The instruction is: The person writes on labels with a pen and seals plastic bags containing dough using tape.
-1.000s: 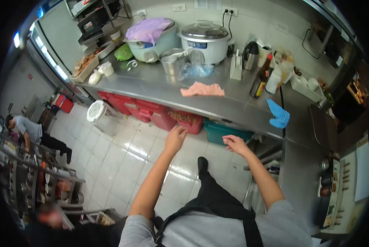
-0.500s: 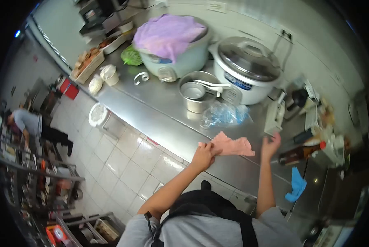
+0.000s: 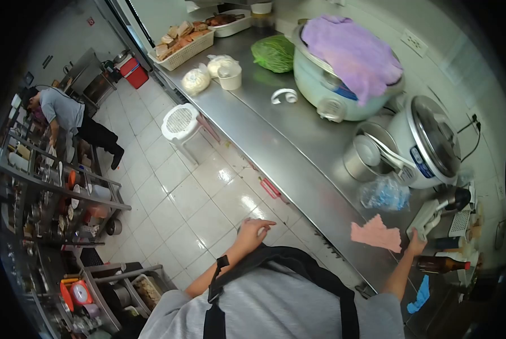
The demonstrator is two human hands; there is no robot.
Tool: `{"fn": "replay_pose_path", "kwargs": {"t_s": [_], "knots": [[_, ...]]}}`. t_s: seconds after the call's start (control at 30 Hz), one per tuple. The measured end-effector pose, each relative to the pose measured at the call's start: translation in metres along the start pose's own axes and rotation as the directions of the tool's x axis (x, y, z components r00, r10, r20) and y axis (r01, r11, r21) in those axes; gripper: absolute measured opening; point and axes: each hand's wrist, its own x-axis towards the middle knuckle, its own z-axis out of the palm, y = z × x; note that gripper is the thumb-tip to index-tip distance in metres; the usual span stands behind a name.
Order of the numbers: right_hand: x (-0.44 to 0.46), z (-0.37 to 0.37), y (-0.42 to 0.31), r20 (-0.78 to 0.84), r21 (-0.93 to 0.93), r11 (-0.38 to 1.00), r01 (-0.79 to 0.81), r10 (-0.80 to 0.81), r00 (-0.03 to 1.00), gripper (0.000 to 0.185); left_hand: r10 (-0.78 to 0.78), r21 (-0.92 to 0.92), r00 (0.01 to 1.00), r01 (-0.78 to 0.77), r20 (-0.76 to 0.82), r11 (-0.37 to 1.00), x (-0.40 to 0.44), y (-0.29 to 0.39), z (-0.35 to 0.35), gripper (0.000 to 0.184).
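My left hand (image 3: 256,233) is over the tiled floor, apart from the counter, its fingers loosely extended with nothing in them. At the counter's right end, my right hand (image 3: 417,243) has its fingers at the near end of a pale, long device with a bar-like arm (image 3: 427,219). Its fingertips are partly hidden against the device. Just left of that hand lies a pink cloth (image 3: 377,233), spread flat. A brown bottle with a red cap (image 3: 442,264) lies close by on the other side, and a blue cloth or glove (image 3: 419,295) sits nearer to me.
A rice cooker (image 3: 433,141), a metal pot (image 3: 359,164) and a clear-blue plastic bag (image 3: 384,195) stand along the steel counter (image 3: 275,147). A purple cloth (image 3: 352,53) covers another cooker. A white stool (image 3: 180,121) stands on the floor. Another person (image 3: 66,113) bends over shelves at left.
My left hand has let go of the pink cloth and moved left off the counter. My right hand has reached the pale device. The view has swung left, showing more of the floor.
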Motion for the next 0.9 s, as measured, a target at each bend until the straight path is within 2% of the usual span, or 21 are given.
{"fn": "replay_pose_path", "kwargs": {"t_s": [0.03, 0.1, 0.13, 0.17, 0.23, 0.27, 0.37, 0.43, 0.53, 0.63, 0.67, 0.7, 0.73, 0.77, 0.8, 0.83, 0.87, 0.9], "knots": [[-0.021, -0.01, -0.004, -0.048, 0.019, 1.0, -0.022, 0.023, 0.999, 0.09, 0.023, -0.009, 0.999, -0.024, -0.048, 1.0, 0.0, -0.02, -0.02, 0.035], [-0.054, -0.035, -0.025, 0.016, 0.19, 0.952, -0.241, 0.242, 0.97, 0.082, 0.085, -0.006, 0.983, -0.087, -0.161, 0.996, 0.016, -0.061, -0.068, 0.034], [-0.066, -0.045, -0.03, 0.123, 0.394, 0.862, -0.32, 0.295, 0.947, 0.077, 0.042, -0.104, 0.989, -0.057, -0.144, 0.993, 0.026, -0.069, -0.101, 0.032], [-0.078, -0.058, -0.031, 0.235, 0.56, 0.727, -0.398, 0.321, 0.917, 0.071, 0.036, -0.088, 0.981, -0.054, -0.189, 0.995, 0.04, -0.091, -0.123, 0.032], [-0.112, -0.089, -0.024, 0.236, 0.634, 0.671, -0.385, 0.306, 0.922, 0.065, 0.0, -0.059, 0.971, -0.014, -0.238, 0.998, 0.066, -0.123, -0.168, 0.031], [-0.136, -0.109, -0.027, 0.215, 0.608, 0.73, -0.311, 0.226, 0.95, 0.062, -0.026, -0.041, 0.966, 0.016, -0.258, 0.999, 0.086, -0.13, -0.19, 0.032], [-0.203, -0.157, -0.076, 0.19, 0.56, 0.821, -0.107, -0.002, 0.982, 0.057, 0.055, -0.045, 0.928, -0.076, -0.368, 0.996, 0.155, -0.136, -0.242, 0.025], [-0.204, -0.172, -0.078, 0.368, 0.507, 0.85, -0.14, -0.066, 0.928, 0.053, 0.117, -0.012, 0.923, -0.13, -0.367, 0.991, 0.206, -0.117, -0.266, 0.023], [-0.309, -0.189, -0.269, 0.401, 0.246, 0.947, 0.208, -0.295, 0.867, 0.048, 0.186, -0.04, 0.932, -0.208, -0.311, 0.977, 0.27, -0.104, -0.286, 0.028], [-0.322, -0.106, -0.262, 0.553, 0.576, 0.817, -0.026, -0.366, 0.748, 0.057, 0.096, 0.008, 0.946, -0.098, -0.311, 0.995, 0.298, -0.101, -0.31, 0.027], [-0.331, -0.083, -0.27, 0.637, 0.489, 0.867, -0.097, -0.278, 0.719, 0.059, 0.089, -0.067, 0.916, -0.125, -0.391, 0.99, 0.308, -0.117, -0.314, 0.026], [-0.339, -0.053, -0.281, 0.659, 0.479, 0.871, -0.11, -0.274, 0.7, 0.059, 0.099, -0.046, 0.887, -0.134, -0.451, 0.99, 0.321, -0.134, -0.324, 0.026], [-0.346, -0.023, -0.292, 0.681, 0.469, 0.875, -0.123, -0.269, 0.681, 0.06, 0.108, -0.024, 0.852, -0.14, -0.512, 0.99, 0.333, -0.148, -0.338, 0.025], [-0.363, 0.006, -0.298, 0.656, 0.531, 0.842, -0.095, -0.338, 0.674, 0.059, 0.116, 0.038, 0.803, -0.115, -0.584, 0.993, 0.343, -0.151, -0.357, 0.025], [-0.382, 0.029, -0.307, 0.599, 0.586, 0.81, -0.015, -0.421, 0.681, 0.059, 0.058, 0.089, 0.781, -0.002, -0.622, 0.996, 0.355, -0.158, -0.376, 0.028], [-0.396, 0.049, -0.313, 0.532, 0.638, 0.767, 0.069, -0.503, 0.681, 0.058, 0.109, 0.159, 0.757, -0.007, -0.644, 0.987, 0.37, -0.167, -0.394, 0.039], [-0.405, 0.07, -0.31, 0.51, 0.652, 0.755, 0.067, -0.502, 0.698, 0.059, 0.151, 0.281, 0.736, 0.056, -0.66, 0.958, 0.387, -0.173, -0.408, 0.049], [-0.416, 0.092, -0.307, 0.483, 0.668, 0.741, 0.066, -0.5, 0.719, 0.059, 0.208, 0.382, 0.752, 0.063, -0.625, 0.922, 0.408, -0.178, -0.42, 0.05]]}}
